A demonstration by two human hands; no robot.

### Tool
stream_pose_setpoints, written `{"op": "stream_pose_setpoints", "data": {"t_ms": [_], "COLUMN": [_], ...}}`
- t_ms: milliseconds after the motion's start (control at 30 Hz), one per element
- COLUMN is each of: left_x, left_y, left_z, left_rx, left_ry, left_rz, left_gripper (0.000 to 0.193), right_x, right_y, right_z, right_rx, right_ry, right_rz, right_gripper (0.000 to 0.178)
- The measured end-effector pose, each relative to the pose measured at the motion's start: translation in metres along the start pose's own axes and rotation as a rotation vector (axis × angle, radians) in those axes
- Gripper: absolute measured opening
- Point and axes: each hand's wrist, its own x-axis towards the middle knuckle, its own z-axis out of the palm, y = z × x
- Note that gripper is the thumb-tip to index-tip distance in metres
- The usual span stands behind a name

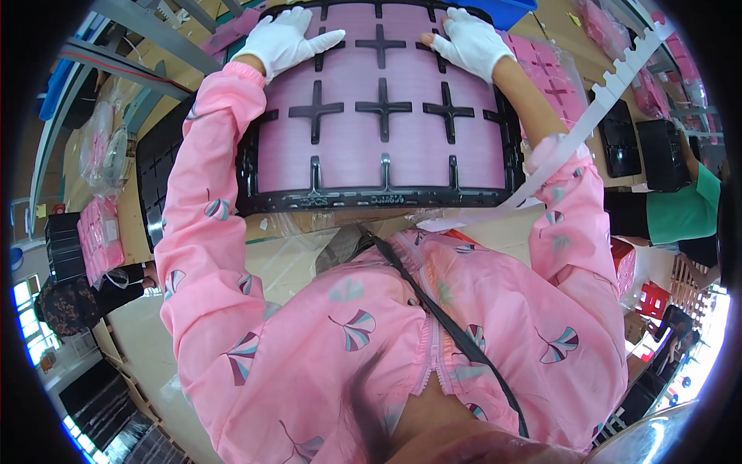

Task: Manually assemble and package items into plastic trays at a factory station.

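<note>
Pale floor (pixel 147 340); bright window (pixel 26 308) far left; grey metal frame (pixel 143 35).

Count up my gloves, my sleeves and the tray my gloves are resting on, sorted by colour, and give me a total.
White gloves: 2
Pink sleeves: 2
Black tray: 1
Total: 5

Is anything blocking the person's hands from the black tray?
Nothing visible stands in the way: the gloved left hand and right hand seem to rest at the far part of the black tray.
</note>
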Motion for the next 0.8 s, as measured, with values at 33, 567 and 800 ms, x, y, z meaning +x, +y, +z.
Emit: {"op": "stream_pose_setpoints", "data": {"t_ms": [33, 567, 800], "left_x": [0.002, -0.085, -0.179], "left_y": [0.009, -0.001, 0.063], "left_z": [-0.012, 0.011, -0.035], "left_rx": [0.018, 0.156, -0.214], "left_ry": [0.052, 0.155, -0.083], "left_rz": [0.017, 0.324, 0.214], "left_gripper": [0.064, 0.06, 0.088], "right_x": [0.001, -0.099, -0.183], "right_y": [-0.003, -0.005, -0.046], "right_z": [-0.003, -0.001, -0.037], "right_rx": [0.003, 0.03, 0.174], "right_ry": [-0.02, 0.278, -0.014], "right_rz": [0.036, -0.215, -0.463], "right_gripper": [0.057, 0.05, 0.055]}}
